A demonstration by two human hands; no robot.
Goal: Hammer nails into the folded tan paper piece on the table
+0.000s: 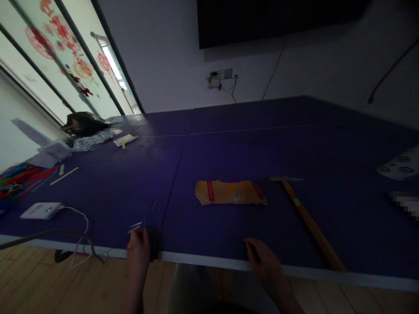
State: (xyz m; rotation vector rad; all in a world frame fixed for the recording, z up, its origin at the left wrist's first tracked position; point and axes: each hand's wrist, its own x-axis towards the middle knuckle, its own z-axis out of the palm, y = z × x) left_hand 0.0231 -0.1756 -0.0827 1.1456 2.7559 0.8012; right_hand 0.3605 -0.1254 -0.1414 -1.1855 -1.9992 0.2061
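Nails [135,224] by the left hand [138,246], hammer [310,223] off to the right

Both hands are at the near edge of the purple table [209,152]. The left hand has its fingers curled, and a few thin, shiny nails are right at its fingertips. One of them points up. I cannot tell if the fingers are pinching it. Two dark sticks [156,203] lie on the table just past that hand.

The right hand [266,264] is loosely bent, with a gap between thumb and fingers. Past it, a torn bit of card [229,193] lies flat, brown with red bands. The hammer lies to the right of the card. Its metal head is at the far end, and its wooden handle slants down to the near edge.

On the left sit a white box [41,211] with a cord [85,218] and a messy red and blue pile [32,176].
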